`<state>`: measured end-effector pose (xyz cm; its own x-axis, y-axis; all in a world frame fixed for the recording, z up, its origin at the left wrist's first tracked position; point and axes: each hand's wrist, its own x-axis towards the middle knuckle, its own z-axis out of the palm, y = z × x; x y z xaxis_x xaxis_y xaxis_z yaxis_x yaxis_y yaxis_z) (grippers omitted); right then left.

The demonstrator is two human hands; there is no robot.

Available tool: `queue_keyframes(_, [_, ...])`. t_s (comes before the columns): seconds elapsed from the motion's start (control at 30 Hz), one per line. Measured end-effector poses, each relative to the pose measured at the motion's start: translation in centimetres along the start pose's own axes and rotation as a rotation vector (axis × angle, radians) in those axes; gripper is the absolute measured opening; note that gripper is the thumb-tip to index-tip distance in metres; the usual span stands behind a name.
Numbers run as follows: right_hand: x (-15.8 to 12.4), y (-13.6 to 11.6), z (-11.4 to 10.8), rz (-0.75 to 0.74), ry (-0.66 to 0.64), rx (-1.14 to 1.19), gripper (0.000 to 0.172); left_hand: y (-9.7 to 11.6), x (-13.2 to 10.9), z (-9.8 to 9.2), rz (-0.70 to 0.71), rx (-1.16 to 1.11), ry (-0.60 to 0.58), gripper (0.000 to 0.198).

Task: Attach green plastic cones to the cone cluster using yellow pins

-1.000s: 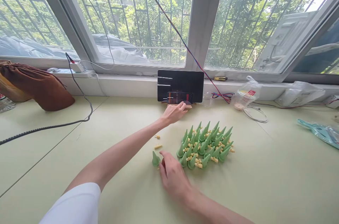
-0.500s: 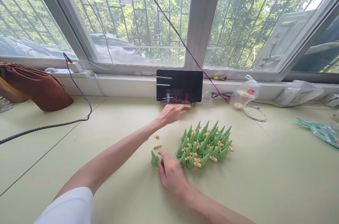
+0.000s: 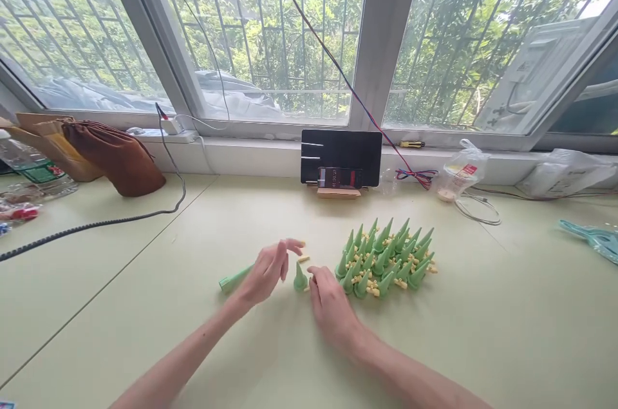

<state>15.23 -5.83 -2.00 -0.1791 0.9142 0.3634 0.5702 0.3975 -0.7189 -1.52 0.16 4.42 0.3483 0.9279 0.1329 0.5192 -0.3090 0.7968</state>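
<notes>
1. Low in the frame's centre, the right hand (image 3: 333, 307) lay on the pale green worktop (image 3: 483, 332), fingers curled loosely beside a single upright green plastic cone (image 3: 300, 278), touching it or nearly so.
2. Left of it, the left hand (image 3: 264, 270) gripped a long green tapered stick (image 3: 234, 279), thumb and forefinger apparently pinching a small yellow peg (image 3: 301, 244).
3. Judging by this, a peg was being fitted to that cone; next, tip and hole needed aligning.
4. Right of centre stood the cluster of finished green cones (image 3: 385, 257).
5. Farthest, upper centre, a dark tablet (image 3: 340, 157) leaned against the sill.
</notes>
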Motion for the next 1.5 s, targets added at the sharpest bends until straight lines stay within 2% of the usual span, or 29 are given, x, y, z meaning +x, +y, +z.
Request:
queue_keyframes(0.07, [0.0,-0.1,-0.2,0.010,-0.004,0.016,0.031,-0.8,-1.2,1.0,0.044,0.008,0.009,0.076])
queue_keyframes(0.17, [0.0,-0.2,-0.5,0.015,0.001,0.054,0.030,-1.3,-1.9,2.0,0.150,0.070,-0.038,0.059])
queue_keyframes(0.23, [0.0,-0.2,-0.7,0.016,0.009,0.085,0.029,-1.4,-2.0,2.4,0.170,0.126,-0.068,0.048])
queue_keyframes(0.4, [-0.1,-0.1,-1.1,0.013,0.023,0.117,0.028,-2.0,-2.2,2.6,0.187,0.217,-0.070,0.031])
queue_keyframes(0.57, [-0.2,0.0,-1.4,0.007,0.058,0.103,0.027,-2.3,-2.0,2.4,0.234,0.172,-0.118,0.018])
queue_keyframes(0.73, [-0.1,0.0,-1.6,-0.049,0.102,0.077,0.025,-2.1,-1.4,2.3,0.199,0.032,-0.092,0.021])
queue_keyframes(0.9, [-0.1,-0.6,-2.2,-0.104,0.145,0.100,0.024,-1.2,-1.4,2.0,-0.010,-0.327,-0.076,0.032])
queue_keyframes(1.03, [-0.2,-0.8,-2.6,-0.140,0.193,0.121,0.024,-0.3,-1.5,1.5,-0.014,-0.538,-0.110,0.034])
queue_keyframes(1.3, [-0.2,-0.9,-2.9,-0.217,0.307,0.152,0.022,0.2,-1.6,0.9,-0.024,-0.636,-0.293,0.030])
queue_keyframes(1.5, [-0.2,-0.9,-2.9,-0.250,0.322,0.156,0.022,0.2,-1.6,1.1,-0.047,-0.651,-0.282,0.031])
